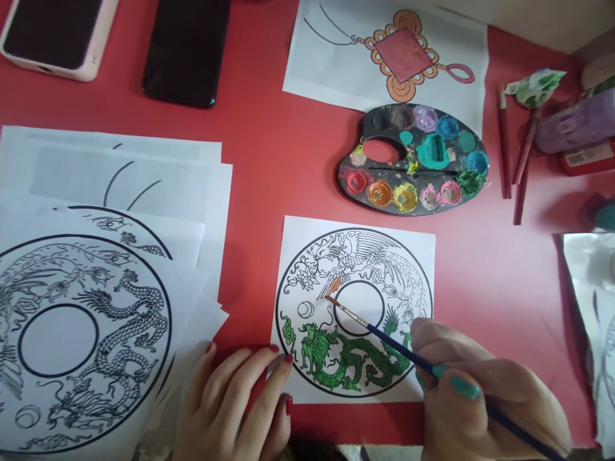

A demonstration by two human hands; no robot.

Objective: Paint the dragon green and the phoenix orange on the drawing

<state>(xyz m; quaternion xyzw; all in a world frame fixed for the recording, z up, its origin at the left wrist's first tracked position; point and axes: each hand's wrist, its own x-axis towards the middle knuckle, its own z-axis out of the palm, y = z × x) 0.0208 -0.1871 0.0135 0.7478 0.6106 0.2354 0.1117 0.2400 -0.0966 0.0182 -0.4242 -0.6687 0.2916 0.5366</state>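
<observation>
A white sheet (312,230) with a ring-shaped dragon and phoenix drawing lies in front of me; the dragon is painted green and a small patch of the phoenix is orange. My right hand (480,384), with teal nails, is closed round a thin blue paintbrush (398,346). The brush tip touches the drawing beside the orange patch. My left hand (235,403), with red nails, has its fingers spread, fingertips at the sheet's lower left edge. Above the sheet sits a black paint palette (358,168) with several coloured wells.
At left lie stacked printed sheets (187,282). Two phones, one white-cased (81,67) and one black (185,51), rest at the upper left. A painted knot picture (331,77) is partly under the palette. Red-handled brushes (525,150) and a purple bottle (574,125) are at right.
</observation>
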